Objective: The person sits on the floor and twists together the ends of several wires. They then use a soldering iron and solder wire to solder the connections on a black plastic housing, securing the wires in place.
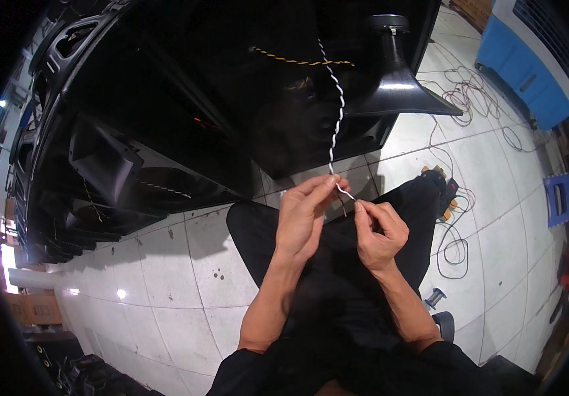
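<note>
A twisted black-and-white wire pair (338,115) hangs out of the black speaker cabinet (271,132) in front of me. My left hand (303,214) pinches this wire close to its lower end. Below that pinch the strands part; the tip of the white one is between the thumb and fingertips of my right hand (381,231). A dark strand end hangs free between my hands. Across the upper part of the white wire lies a twisted yellow-and-black wire (298,61). A black horn (400,79) with a round driver stands on the cabinet's right side.
More black speaker cabinets (113,158) with horns line the left. Loose thin cables (463,92) lie on the white tiled floor (172,277). To the right are a blue-and-white air cooler (529,59), a blue stool (560,200) and a small spool (435,298).
</note>
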### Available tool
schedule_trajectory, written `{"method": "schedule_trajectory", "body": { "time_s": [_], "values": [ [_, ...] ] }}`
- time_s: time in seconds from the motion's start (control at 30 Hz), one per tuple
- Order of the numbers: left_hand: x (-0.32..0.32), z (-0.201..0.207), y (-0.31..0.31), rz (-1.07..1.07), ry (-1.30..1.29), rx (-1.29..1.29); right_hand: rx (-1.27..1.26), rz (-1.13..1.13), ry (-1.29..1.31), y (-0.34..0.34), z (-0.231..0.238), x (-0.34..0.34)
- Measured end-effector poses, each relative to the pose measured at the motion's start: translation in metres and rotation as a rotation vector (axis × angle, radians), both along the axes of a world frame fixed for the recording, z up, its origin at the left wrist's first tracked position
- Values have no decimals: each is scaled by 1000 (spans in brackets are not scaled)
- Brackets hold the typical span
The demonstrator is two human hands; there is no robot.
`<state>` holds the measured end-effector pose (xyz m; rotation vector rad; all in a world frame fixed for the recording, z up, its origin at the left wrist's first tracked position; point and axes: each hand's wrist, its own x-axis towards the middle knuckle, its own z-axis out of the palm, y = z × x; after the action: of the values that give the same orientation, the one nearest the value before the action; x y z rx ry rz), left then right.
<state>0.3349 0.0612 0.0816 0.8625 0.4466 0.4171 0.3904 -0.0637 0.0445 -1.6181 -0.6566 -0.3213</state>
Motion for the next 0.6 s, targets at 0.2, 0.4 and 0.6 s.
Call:
{"method": "schedule_trajectory", "body": {
  "time_s": [0.2, 0.4, 0.6],
  "values": [
    [-3, -7, 3, 57, 80, 206, 40, 57, 157, -8, 21, 4],
    [7, 3, -7, -24, 66, 61, -117, 24, -470, 1, 15, -13],
    [1, -2, 4, -169, -96, -135, -14, -36, 144, -2, 5, -7]
  ]
}}
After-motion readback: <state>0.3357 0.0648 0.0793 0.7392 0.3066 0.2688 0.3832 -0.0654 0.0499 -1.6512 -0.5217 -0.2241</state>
